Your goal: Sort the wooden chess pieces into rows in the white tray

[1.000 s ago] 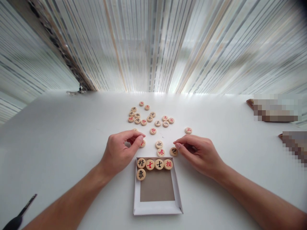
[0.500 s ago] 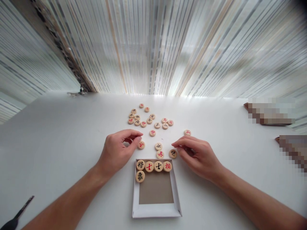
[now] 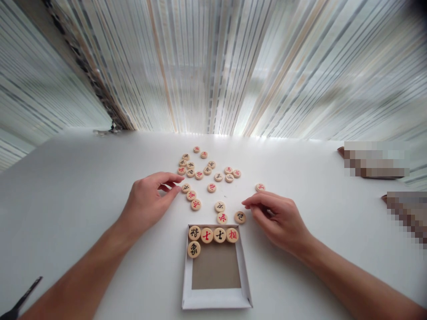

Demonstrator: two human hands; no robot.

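Observation:
My left hand (image 3: 147, 200) hovers left of the loose pieces with thumb and index finger apart and nothing between them. Its fingertips are close to a black-marked xiangqi piece (image 3: 186, 188), which lies in a slanting row with two red-marked pieces (image 3: 195, 204). On the other side, my right hand (image 3: 275, 218) is loosely curled, empty, its fingers apart. Close by it lies a darker-rimmed black-marked piece (image 3: 240, 217). A shallow white box (image 3: 216, 299) holds a top row of larger pieces (image 3: 219, 235), with one black-marked piece (image 3: 194, 249) below at its left.
Several more pieces (image 3: 199, 175) are scattered farther back on the white table (image 3: 100, 178). A red-marked piece (image 3: 260, 187) lies beyond my right hand. Brown-edged objects (image 3: 370, 177), partly pixelated, are at the right. Striped curtains (image 3: 207, 66) hang behind; a dark tool (image 3: 28, 293) lies lower left.
My left hand has moved left and slightly away from me, uncovering the black-marked piece and a red-marked one. My right hand stays nearly in place. The view has shifted slightly.

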